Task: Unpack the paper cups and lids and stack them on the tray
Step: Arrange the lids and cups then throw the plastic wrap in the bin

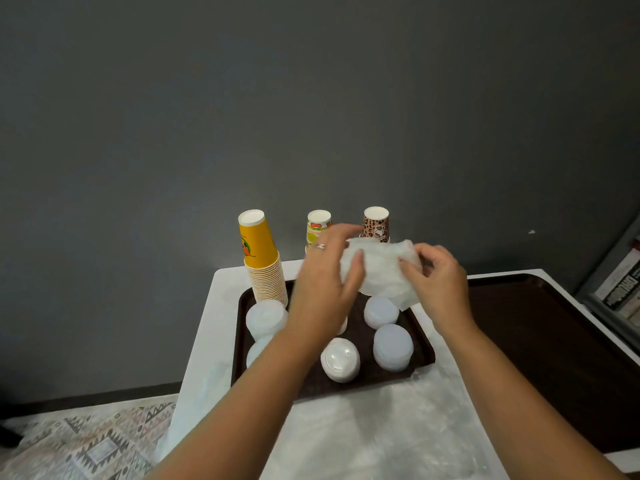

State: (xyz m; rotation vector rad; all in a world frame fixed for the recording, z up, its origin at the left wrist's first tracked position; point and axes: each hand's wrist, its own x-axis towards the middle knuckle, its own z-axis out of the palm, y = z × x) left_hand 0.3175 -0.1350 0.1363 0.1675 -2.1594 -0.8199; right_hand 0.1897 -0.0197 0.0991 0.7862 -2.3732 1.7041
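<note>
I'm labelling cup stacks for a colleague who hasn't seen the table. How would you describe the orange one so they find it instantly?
Start at the dark brown tray holding white lid stacks. At its far left corner rises the tall stack of upside-down orange paper cups. The two stacks beside it are smaller, with fruit and leopard prints.

Both your forearms reach forward and up from the bottom edge, bare and slightly converging. Your left hand (323, 271) is turned palm-right, thumb curled inward against what it holds, a ring on one finger. Your right hand (438, 277) faces it just beside — fingers bent, tips pinching from the other side. The two hands are raised level with each other, wrists angled inward.
</note>
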